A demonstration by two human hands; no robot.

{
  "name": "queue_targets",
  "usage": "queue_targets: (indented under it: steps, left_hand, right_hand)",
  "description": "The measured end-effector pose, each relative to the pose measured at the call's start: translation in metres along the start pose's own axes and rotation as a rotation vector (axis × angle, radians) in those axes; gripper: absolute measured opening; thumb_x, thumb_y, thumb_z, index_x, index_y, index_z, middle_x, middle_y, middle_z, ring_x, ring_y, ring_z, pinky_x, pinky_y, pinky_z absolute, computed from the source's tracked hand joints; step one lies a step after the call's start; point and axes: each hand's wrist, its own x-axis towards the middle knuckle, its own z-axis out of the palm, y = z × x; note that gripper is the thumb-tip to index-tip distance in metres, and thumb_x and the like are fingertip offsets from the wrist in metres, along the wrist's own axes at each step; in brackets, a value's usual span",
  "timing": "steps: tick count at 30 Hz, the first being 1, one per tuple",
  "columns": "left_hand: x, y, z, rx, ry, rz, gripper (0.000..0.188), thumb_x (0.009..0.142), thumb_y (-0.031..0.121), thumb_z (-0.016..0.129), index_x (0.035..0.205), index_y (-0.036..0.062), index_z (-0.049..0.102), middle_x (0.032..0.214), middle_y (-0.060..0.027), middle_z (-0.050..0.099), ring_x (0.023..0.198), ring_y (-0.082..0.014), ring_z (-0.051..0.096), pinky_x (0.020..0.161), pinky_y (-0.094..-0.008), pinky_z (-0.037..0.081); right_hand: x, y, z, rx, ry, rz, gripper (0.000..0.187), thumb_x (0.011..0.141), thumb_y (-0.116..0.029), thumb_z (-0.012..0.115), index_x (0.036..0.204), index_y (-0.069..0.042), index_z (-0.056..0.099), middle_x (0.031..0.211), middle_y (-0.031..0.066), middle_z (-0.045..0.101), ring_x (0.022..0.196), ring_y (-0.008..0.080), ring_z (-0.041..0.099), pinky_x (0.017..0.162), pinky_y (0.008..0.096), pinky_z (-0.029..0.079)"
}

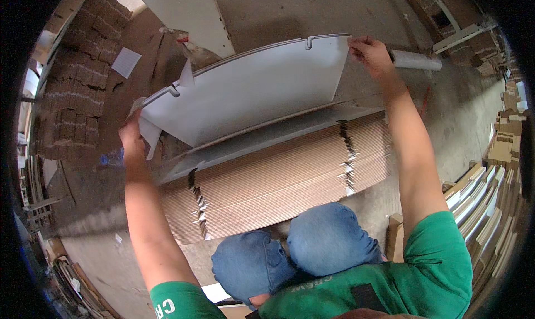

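A long white cardboard sheet stands tilted up in front of me, with two hooked notches along its far edge. At its left end my left hand is closed on the corner, next to a loose white flap. My right hand pinches the far right corner between thumb and fingers. Just below the raised sheet, nearer to me, lies a thick stack of cardboard sheets. Their edges face me, and two dark notch lines run down the stack. The sheet's lower edge rests at or just over the stack's back; which, I cannot tell.
My knees in blue jeans are close to the stack's front. Brown cardboard piles stand at the left, more stacked sheets at the right. A clear plastic roll lies beyond my right hand. A white panel stands at the back.
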Motion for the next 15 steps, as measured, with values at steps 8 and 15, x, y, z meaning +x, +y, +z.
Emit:
queue_targets:
  steps: [8, 15]
  left_hand:
    - [0.008, 0.013, -0.046, 0.313, -0.355, -0.186, 0.047, 0.066, 0.029, 0.069, 0.104, 0.0042, 0.058, 0.088, -0.0056, 0.058, 0.073, -0.0157, 0.050, 0.058, -0.0291, 0.036]
    - [0.029, -0.026, -0.021, 0.303, -0.030, 0.137, 0.054, 0.073, 0.045, 0.065, 0.103, 0.0003, 0.060, 0.099, -0.0082, 0.059, 0.084, -0.0190, 0.054, 0.075, -0.0345, 0.041]
  right_hand:
    - [-0.005, -0.039, 0.010, 0.434, -0.353, 0.005, 0.019, 0.077, -0.009, 0.062, 0.091, 0.000, 0.052, 0.089, 0.0058, 0.056, 0.080, 0.0135, 0.053, 0.072, 0.0266, 0.046]
    - [0.014, 0.000, 0.040, -0.140, -0.183, -0.223, 0.020, 0.073, -0.005, 0.063, 0.089, -0.003, 0.052, 0.085, 0.0070, 0.059, 0.077, 0.0160, 0.056, 0.069, 0.0294, 0.047]
